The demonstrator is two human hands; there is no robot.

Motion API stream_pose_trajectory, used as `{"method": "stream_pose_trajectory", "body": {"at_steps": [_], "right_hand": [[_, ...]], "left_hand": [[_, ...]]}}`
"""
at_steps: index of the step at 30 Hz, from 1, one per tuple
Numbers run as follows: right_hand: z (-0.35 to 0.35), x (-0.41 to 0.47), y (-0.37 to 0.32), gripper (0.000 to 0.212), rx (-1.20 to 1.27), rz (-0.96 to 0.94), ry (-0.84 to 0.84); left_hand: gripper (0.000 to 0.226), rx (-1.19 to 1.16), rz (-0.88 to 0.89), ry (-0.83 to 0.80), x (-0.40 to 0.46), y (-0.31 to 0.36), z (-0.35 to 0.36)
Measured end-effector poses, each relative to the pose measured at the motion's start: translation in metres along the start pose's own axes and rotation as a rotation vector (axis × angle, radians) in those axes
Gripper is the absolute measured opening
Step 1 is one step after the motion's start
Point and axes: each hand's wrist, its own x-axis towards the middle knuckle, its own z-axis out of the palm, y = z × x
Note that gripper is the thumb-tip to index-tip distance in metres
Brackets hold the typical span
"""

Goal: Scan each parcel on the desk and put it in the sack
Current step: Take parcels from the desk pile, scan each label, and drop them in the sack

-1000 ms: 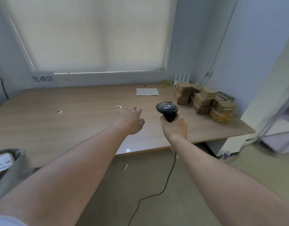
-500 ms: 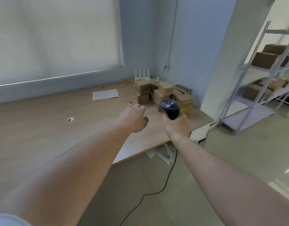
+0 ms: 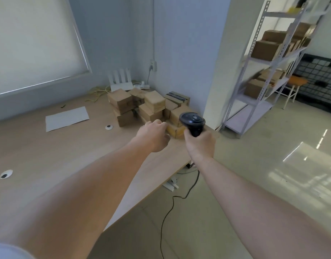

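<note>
Filling the wooden counter (image 3: pixel 48 157) corner were stacked cardboard parcels (image 3: pixel 153 105); the right hand (image 3: pixel 200 144) gripped a barcode scanner (image 3: pixel 192 122), the left hand (image 3: pixel 154 136) hung loosely curled, empty, near metal shelving (image 3: pixel 254 71).

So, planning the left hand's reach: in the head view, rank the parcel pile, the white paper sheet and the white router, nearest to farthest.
1. Parcel pile, just beyond the left hand.
2. White paper sheet, to its left.
3. White router, at the back wall.

Matt wood-grain laminate is seen on the desk (image 3: pixel 39 156). The parcels (image 3: pixel 151 107) stacked on it are of brown cardboard, taped. The scanner (image 3: pixel 192 122) is of glossy black plastic.
</note>
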Motion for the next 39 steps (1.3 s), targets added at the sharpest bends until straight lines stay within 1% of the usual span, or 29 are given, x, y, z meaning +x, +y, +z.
{"method": "stream_pose_trajectory", "body": {"at_steps": [5,7,9,12,17,21,26,32,35,39], "right_hand": [[0.005,0.073,0.011,0.022,-0.016,0.039,0.013],[0.007,0.108,0.021,0.021,-0.033,0.064,-0.005],[0.012,0.146,0.031,0.022,-0.04,0.076,-0.026],[0.022,0.209,0.044,0.025,-0.069,0.085,-0.07],[0.045,0.293,0.068,0.025,-0.066,0.145,-0.156],[0.06,0.349,0.082,0.03,-0.096,0.199,-0.199],[0.077,0.39,0.099,0.032,-0.109,0.227,-0.227],[0.107,0.42,0.117,0.029,-0.106,0.28,-0.212],[0.116,0.424,0.126,0.029,-0.115,0.303,-0.195],[0.124,0.429,0.133,0.024,-0.133,0.304,-0.191]], "left_hand": [[0.042,-0.007,0.016,-0.024,0.076,0.01,0.018],[0.039,0.008,0.013,-0.046,0.109,0.014,0.028],[0.042,0.004,-0.002,-0.064,0.142,0.019,0.039],[0.048,-0.019,-0.049,-0.084,0.194,0.027,0.053],[0.043,-0.034,-0.161,-0.174,0.269,0.041,0.081],[0.047,-0.05,-0.212,-0.215,0.322,0.049,0.096],[0.052,-0.095,-0.242,-0.237,0.367,0.048,0.115],[0.065,-0.103,-0.202,-0.239,0.405,0.029,0.14],[0.075,-0.105,-0.17,-0.252,0.415,0.018,0.155],[0.093,-0.085,-0.155,-0.303,0.424,0.005,0.17]]}}
